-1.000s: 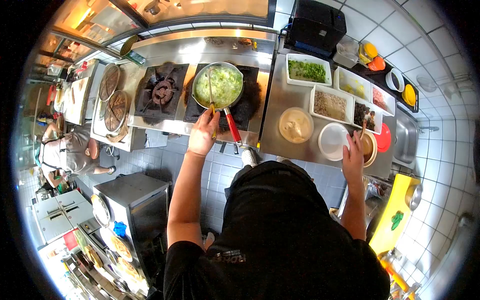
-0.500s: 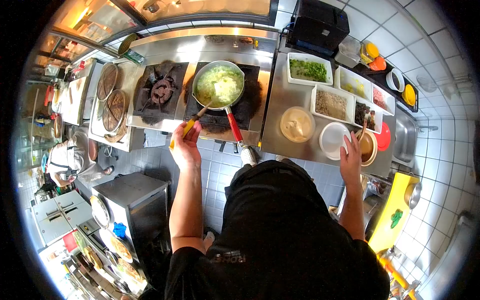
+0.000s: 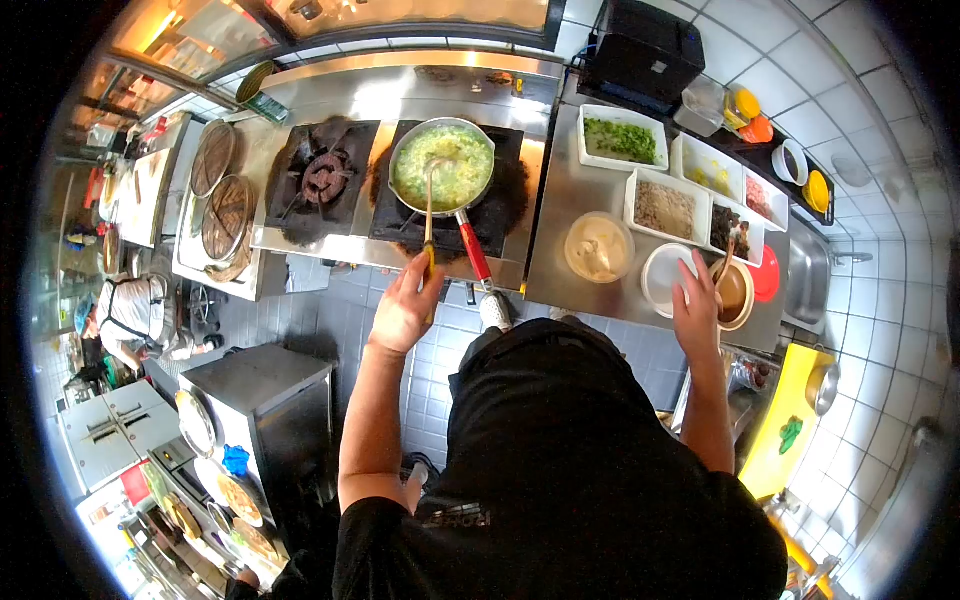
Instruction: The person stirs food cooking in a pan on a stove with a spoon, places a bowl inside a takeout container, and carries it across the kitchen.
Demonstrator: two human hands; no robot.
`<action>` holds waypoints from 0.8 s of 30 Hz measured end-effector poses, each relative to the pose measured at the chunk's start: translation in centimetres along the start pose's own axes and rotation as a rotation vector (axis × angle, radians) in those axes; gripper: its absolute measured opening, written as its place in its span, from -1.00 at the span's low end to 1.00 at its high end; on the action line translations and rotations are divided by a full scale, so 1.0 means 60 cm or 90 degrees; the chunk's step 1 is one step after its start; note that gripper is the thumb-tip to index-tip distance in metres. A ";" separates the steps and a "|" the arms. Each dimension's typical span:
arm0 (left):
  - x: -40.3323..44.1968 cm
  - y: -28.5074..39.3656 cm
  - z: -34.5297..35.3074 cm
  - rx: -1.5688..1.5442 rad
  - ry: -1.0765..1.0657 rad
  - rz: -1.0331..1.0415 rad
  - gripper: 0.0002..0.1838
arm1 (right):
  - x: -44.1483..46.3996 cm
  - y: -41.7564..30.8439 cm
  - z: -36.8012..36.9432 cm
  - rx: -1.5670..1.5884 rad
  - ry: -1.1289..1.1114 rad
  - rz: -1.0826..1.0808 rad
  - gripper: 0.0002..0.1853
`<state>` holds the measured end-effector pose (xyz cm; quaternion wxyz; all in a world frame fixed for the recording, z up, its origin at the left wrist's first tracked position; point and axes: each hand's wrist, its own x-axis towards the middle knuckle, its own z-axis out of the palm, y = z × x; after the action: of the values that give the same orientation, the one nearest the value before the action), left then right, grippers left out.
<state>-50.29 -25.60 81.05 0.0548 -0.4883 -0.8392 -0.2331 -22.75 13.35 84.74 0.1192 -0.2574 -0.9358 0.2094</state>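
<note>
My left hand (image 3: 403, 308) is closed around the yellow handle of a ladle (image 3: 430, 215). The ladle's bowl end dips into a pale green and yellow soupy mix (image 3: 462, 160), so its tip is partly hidden. That mix fills a round metal saucepan (image 3: 480, 202) on the right burner, whose red handle (image 3: 474, 252) points toward me. Over on the counter side, my right hand (image 3: 696, 305) has its fingers apart and holds nothing. It is nearest a white round container (image 3: 657, 280) and a tub of brown sauce (image 3: 737, 295) with a spoon-like handle in it.
White trays hold chopped greens (image 3: 620, 142), ground meat (image 3: 663, 208) and dark pieces (image 3: 724, 226). A tub of pale paste (image 3: 599, 248) and a red lid (image 3: 765, 275) are nearby. Left stands another burner (image 3: 324, 178); a person (image 3: 138, 312) is farther left.
My left hand has moved right and toward me, and the ladle has turned more upright in view. The pale clump in the pan has spread into the mix. My right hand has shifted slightly.
</note>
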 end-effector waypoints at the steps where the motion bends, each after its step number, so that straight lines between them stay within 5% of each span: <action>1: 0.000 -0.004 0.002 0.020 -0.018 0.036 -0.63 | -0.001 -0.002 0.000 0.000 -0.002 0.003 -0.59; 13: -0.131 -0.082 0.155 -0.015 -0.005 0.101 -0.55 | -0.037 -0.014 0.030 -0.011 0.038 0.008 -0.57; 17: -0.139 -0.070 0.175 -0.296 -0.065 -0.151 -0.52 | -0.044 -0.037 0.016 -0.005 0.038 0.017 -0.56; 19: -0.148 -0.077 0.183 -0.228 -0.031 -0.098 -0.44 | -0.051 -0.039 0.009 -0.012 0.041 0.023 -0.55; 23: -0.136 -0.075 0.190 -0.288 -0.092 -0.243 -0.34 | -0.068 -0.025 -0.005 -0.025 0.056 0.083 -0.55; 24: -0.136 -0.077 0.192 -0.245 -0.058 -0.167 -0.34 | -0.069 -0.015 -0.008 -0.042 0.074 0.082 -0.55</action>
<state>-48.42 -28.85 66.69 -0.1077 -0.3862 -0.8373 -0.3716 -19.48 10.62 85.09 0.1508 -0.3325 -0.9152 0.1707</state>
